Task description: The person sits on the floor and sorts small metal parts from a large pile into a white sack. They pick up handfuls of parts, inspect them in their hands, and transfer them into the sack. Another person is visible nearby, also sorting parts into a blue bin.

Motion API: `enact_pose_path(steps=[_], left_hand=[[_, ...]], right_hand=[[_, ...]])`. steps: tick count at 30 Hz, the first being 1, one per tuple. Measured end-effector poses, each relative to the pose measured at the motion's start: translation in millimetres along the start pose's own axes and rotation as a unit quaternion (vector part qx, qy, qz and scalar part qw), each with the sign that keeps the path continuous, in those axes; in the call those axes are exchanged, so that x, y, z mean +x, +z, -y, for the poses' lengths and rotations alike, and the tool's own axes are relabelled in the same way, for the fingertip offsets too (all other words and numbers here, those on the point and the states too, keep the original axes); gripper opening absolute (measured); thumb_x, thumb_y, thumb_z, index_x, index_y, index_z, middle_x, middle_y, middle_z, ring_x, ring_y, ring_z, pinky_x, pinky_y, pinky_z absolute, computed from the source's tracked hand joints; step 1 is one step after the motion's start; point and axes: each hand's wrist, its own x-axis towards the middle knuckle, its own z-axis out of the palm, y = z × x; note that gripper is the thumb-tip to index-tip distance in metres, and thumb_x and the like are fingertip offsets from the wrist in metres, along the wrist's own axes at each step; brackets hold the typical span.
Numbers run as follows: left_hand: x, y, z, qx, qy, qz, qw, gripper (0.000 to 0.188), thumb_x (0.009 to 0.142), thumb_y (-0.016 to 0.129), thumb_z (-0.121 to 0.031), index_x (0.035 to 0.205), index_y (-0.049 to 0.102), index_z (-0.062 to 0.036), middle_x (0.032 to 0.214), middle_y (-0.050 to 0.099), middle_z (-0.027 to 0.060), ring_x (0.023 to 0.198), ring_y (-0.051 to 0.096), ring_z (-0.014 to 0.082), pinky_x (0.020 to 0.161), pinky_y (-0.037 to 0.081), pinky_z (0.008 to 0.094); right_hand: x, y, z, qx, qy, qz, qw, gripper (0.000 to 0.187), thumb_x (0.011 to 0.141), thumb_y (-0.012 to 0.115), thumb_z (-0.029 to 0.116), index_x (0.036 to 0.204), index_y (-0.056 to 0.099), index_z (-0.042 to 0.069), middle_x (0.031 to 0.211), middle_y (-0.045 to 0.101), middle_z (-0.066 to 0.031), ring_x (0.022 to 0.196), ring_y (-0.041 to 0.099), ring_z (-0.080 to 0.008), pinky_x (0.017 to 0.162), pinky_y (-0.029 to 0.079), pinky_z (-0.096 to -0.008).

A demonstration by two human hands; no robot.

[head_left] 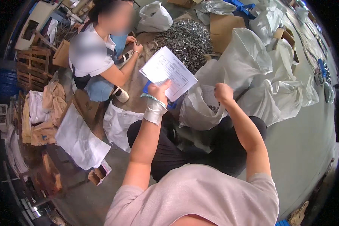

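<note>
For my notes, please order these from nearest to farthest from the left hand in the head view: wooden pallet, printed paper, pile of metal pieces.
1. Printed paper: held in the left hand.
2. Pile of metal pieces: ahead, beyond the paper.
3. Wooden pallet: at the far left.

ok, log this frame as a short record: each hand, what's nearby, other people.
left hand: gripping white printed paper
right hand: curled, beside the mouth of an open white bag; whether it grips anything is unclear
beyond the paper: heap of small metal pieces
right of heap: brown cardboard
co-worker: low down at left, hands together near the heap
</note>
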Motion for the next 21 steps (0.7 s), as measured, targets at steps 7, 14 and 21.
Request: enact_pose_path(steps=[7, 14, 21], left_hand=[[-2.9, -10.7, -3.9, -0.020, -0.001, 0.017, 1.000, 0.026, 0.075, 0.062, 0.007, 0.102, 0.061, 0.0061, 0.096, 0.065, 0.0111, 0.083, 0.063, 0.0197, 0.078, 0.049, 0.0314], [13.3, -15.6, 20.8, -0.006, -0.043, 0.025, 0.999, 0.028, 0.075, 0.061, 0.009, 0.102, 0.060, 0.0065, 0.098, 0.066, 0.0135, 0.086, 0.065, 0.0228, 0.080, 0.051, 0.0338], [53.0, 18.1, 56.4, 0.150, -0.050, 0.137, 0.978, 0.031, 0.074, 0.063, 0.006, 0.105, 0.060, 0.0075, 0.097, 0.067, 0.0138, 0.084, 0.066, 0.0214, 0.075, 0.053, 0.0338]], right_hand=[[-1.2, -2.8, 7.8, -0.028, 0.001, -0.037, 0.999, 0.028, 0.080, 0.064, 0.027, 0.098, 0.062, 0.006, 0.100, 0.065, -0.0171, 0.092, 0.062, -0.0357, 0.076, 0.050, -0.0440], [-13.5, -30.6, 13.1, 0.065, -0.045, -0.087, 0.993, 0.033, 0.084, 0.057, 0.032, 0.106, 0.063, 0.008, 0.098, 0.066, -0.0136, 0.094, 0.062, -0.0321, 0.079, 0.049, -0.0409], [7.1, -47.0, 2.7, 0.344, -0.005, -0.057, 0.937, 0.041, 0.088, 0.055, 0.039, 0.105, 0.065, 0.004, 0.090, 0.068, -0.0107, 0.086, 0.064, -0.0236, 0.072, 0.050, -0.0351]])
